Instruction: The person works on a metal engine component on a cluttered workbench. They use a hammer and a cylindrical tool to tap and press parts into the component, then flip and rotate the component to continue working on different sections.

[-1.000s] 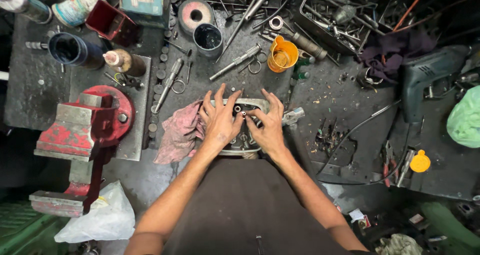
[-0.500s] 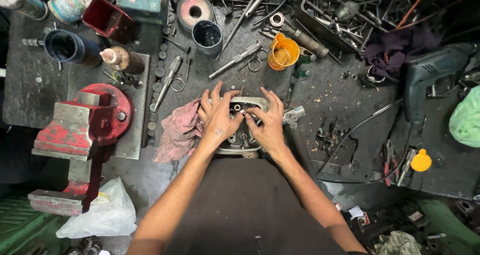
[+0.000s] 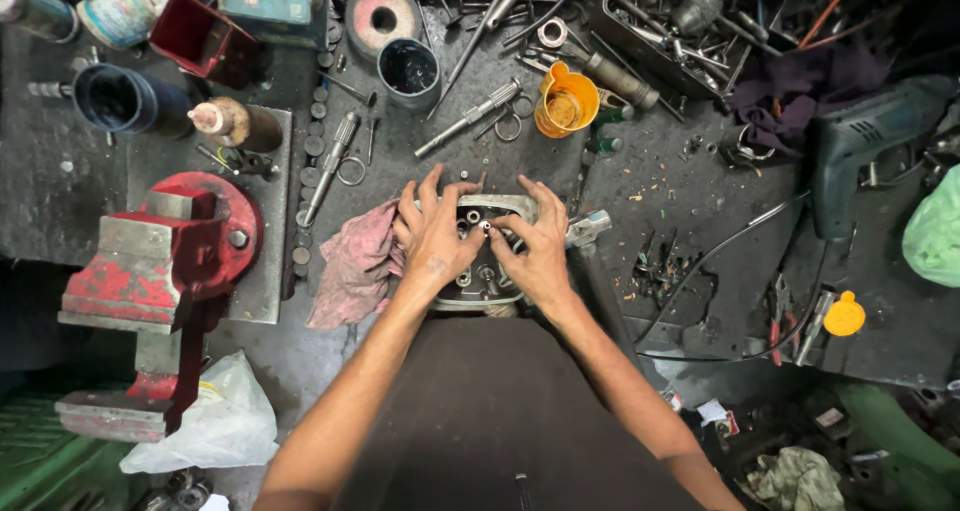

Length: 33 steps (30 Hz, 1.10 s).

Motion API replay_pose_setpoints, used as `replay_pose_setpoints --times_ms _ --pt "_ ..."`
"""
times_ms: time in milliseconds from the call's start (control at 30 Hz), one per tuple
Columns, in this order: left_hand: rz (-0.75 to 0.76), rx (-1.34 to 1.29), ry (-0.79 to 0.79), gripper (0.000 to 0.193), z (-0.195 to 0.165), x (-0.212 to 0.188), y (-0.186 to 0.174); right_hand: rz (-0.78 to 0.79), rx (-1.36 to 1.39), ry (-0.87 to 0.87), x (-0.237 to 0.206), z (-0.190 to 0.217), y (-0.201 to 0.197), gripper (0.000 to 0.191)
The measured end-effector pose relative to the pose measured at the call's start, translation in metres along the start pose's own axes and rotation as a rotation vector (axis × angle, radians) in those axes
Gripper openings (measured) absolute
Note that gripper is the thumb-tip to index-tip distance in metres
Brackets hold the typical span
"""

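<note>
Item: grey cast-metal engine part — blocky, dull and grease-darkened, with a paler rounded rim along its far edge and several round bores and stud ends showing on the upper face.
Location: lay flat on the dark, oil-stained workbench, at the near edge just in front of the person, between a pink rag on one side and a small silver fitting on the other.
Left hand: lay palm-down over the left half of the part, fingers spread and curled on its top — gripping it, not flat open.
Right hand: rested on the right half, fingers bent, thumb and forefinger pinched at a small bright piece near the centre; what that piece was could not be told.
Coverage: much of the part was hidden under both hands.
Nearby, left: red bench vise on a grey plate.
Nearby, far side: orange plastic cup, dark round tin, loose wrenches and rings.
Nearby, right: dark green power drill, a black cable, a yellow cap.
</note>
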<state>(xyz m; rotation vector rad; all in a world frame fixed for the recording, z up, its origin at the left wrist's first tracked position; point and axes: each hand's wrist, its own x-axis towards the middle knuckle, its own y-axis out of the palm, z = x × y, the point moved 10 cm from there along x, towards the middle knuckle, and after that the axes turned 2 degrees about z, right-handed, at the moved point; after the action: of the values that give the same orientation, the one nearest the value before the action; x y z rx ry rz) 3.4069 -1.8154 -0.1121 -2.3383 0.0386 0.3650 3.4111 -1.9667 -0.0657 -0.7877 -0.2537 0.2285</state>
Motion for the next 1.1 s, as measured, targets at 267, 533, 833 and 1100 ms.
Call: replay_pose_setpoints --times_ms 267,533,833,1100 --pt "0.024 -0.009 -0.010 0.067 -0.002 0.001 -0.001 0.017 0.024 0.013 0.002 -0.002 0.002 0.021" --pt "0.044 -0.050 -0.027 0.065 -0.002 0.003 -0.004 0.022 0.035 0.012 0.003 -0.005 0.004 0.020" --pt "0.019 -0.037 -0.054 0.063 -0.002 0.004 -0.008 0.048 0.022 0.031 0.006 -0.007 0.009 0.021" --pt "0.046 -0.064 -0.080 0.063 -0.001 0.007 -0.008 0.055 0.023 0.047 0.007 -0.009 0.011 0.019"
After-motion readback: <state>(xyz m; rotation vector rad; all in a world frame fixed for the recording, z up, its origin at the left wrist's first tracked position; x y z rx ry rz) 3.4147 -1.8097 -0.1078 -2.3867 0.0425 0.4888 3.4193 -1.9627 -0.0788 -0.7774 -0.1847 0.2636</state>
